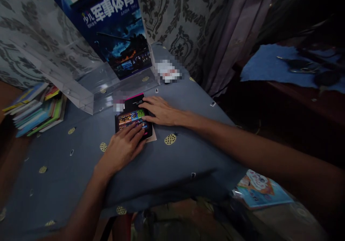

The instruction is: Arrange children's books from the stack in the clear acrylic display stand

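A small stack of black-covered books [131, 117] with bright pictures lies on the blue-grey tablecloth. A pale sheet or book edge shows beneath its lower right corner. My left hand [124, 144] rests on the stack's near edge, fingers stretched over the printed pictures. From the right, my right hand [159, 111] reaches across with its fingers spread, their tips touching the black cover. Neither hand grips anything. Just behind stands a clear acrylic holder [87, 102], with a tall blue book [122, 36] showing a tank upright in it.
A pile of thin books [40, 111] sits at the table's left. A white blurred item [168, 72] lies right of the holder. Patterned curtain [185, 14] hangs behind. Scissors [302, 66] lie on a blue cloth [258, 64] at right; a colourful book [264, 189] lies below the table's right edge.
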The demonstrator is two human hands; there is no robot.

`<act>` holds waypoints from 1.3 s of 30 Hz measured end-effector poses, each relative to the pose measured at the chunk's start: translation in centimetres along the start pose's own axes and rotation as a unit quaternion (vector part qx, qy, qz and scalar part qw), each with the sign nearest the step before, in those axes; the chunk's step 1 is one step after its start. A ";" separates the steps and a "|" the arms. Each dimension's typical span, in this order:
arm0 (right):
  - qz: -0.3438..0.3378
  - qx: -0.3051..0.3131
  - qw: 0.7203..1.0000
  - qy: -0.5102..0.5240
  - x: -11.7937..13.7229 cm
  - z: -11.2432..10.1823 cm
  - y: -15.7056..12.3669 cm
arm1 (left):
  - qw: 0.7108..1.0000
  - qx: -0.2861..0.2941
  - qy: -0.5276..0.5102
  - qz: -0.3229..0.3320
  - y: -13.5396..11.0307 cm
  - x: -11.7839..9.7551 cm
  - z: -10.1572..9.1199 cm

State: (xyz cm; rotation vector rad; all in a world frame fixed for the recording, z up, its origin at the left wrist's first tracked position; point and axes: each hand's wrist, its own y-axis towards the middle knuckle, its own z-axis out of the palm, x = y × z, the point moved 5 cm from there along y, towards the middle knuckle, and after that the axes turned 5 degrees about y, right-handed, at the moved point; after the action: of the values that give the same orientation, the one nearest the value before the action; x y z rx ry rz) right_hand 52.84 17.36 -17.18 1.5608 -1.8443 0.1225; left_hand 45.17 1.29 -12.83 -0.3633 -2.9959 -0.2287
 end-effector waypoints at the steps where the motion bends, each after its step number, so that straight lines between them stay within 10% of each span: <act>1: 0.003 0.008 1.000 0.000 0.1 0.0 0.0 | 1.000 -0.006 0.004 0.003 0.0 0.0 -0.1; 15: 0.023 0.133 0.991 0.013 0.6 0.8 -0.8 | 0.998 -0.020 -0.039 -0.036 -0.1 0.5 0.1; 23: 0.027 0.164 0.986 0.010 0.8 0.6 -0.8 | 0.948 -0.080 -0.048 -0.304 -1.7 6.6 1.5; 30: 0.024 0.173 0.985 0.000 1.2 0.3 -0.9 | 0.924 -0.094 -0.175 -0.327 -2.1 7.6 3.3; 34: 0.030 0.179 0.983 -0.003 1.4 0.1 -0.9 | 0.844 -0.152 -0.365 -0.363 -2.5 8.7 3.5; 39: 0.053 0.195 0.979 0.006 1.2 0.2 -0.8 | 0.625 -0.243 -0.588 -0.453 -3.4 10.2 5.3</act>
State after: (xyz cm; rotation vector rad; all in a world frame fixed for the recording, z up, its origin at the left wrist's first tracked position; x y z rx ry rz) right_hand 53.45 16.05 -16.90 1.7119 -1.9772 0.5727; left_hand 33.94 1.20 -17.15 1.7628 -3.8506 -1.3639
